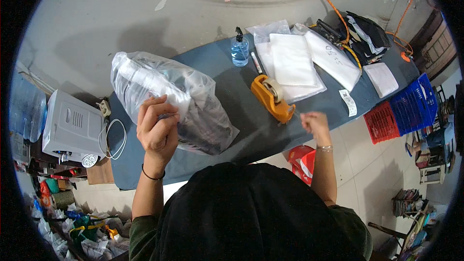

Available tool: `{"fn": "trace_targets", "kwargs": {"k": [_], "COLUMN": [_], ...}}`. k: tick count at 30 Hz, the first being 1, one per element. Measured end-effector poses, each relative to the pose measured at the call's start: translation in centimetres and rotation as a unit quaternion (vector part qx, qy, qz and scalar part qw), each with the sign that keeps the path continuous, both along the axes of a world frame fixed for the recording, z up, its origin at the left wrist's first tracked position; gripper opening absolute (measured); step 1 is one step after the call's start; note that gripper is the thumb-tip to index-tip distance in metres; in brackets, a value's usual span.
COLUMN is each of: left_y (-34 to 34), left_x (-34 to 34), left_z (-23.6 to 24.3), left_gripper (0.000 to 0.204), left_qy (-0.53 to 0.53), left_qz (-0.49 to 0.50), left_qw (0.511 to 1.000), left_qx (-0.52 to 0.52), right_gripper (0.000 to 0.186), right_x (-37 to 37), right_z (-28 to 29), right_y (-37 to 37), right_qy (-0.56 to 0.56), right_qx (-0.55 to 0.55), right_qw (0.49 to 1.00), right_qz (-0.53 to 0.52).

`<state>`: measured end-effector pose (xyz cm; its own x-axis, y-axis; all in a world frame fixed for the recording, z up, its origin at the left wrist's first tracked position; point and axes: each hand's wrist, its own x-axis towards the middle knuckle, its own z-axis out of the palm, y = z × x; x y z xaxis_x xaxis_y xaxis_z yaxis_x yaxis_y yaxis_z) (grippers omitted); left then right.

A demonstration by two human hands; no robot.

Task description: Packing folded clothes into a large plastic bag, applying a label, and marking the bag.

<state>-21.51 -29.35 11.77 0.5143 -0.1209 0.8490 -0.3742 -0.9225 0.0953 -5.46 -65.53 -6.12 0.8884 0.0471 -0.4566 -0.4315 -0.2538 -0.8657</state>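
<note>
A large clear plastic bag [208,116], stuffed with white and dark contents I cannot make out, rests on the left part of the table. The fingers of my left hand [158,121] are closed on its gathered film at the near side. My right hand [315,124] is raised at the table's front edge, fingers curled together and slightly blurred; whatever they pinch, if anything, is too small to name. Just left of it stands an orange tape dispenser [271,100] carrying a roll of tape [275,88]. A marker pen [256,63] lies behind the dispenser.
On the blue-grey table [232,84] are a blue spray bottle [239,50], stacked white plastic bags [292,60], a label slip [348,103] and a black bag [367,36]. Red and blue crates [411,104] stand right. A white appliance [75,123] and cable [116,147] sit left.
</note>
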Motion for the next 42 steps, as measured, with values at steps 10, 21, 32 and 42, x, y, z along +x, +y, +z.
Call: {"fn": "trace_targets", "kwargs": {"k": [10,21,32,42], "left_y": [0.8,1.2,0.7,0.5], "left_x": [0.2,-0.2,-0.6,-0.1], "left_z": [-0.6,-0.4,-0.8,-0.5], "left_gripper": [0.018,0.011,0.013,0.016], "left_qy": [-0.012,-0.021,0.09,0.08], "left_qz": [-0.018,0.003,0.021,0.025], "left_qw": [1.0,0.997,0.992,0.994], "left_qx": [0.007,0.073,0.082,0.067], "right_gripper": [0.013,0.026,0.042,0.059], "right_x": [-3.4,-8.0,-6.5,4.9], "right_z": [-6.2,17.4,11.4,-1.5], "right_y": [4.3,23.6,18.7,5.2], "right_qy": [0.203,-0.388,-0.395,-0.168], "right_qx": [0.261,0.102,-0.108,-0.139], "right_qw": [0.943,0.896,0.892,0.974], "right_qz": [-0.021,0.192,0.193,0.057]}}
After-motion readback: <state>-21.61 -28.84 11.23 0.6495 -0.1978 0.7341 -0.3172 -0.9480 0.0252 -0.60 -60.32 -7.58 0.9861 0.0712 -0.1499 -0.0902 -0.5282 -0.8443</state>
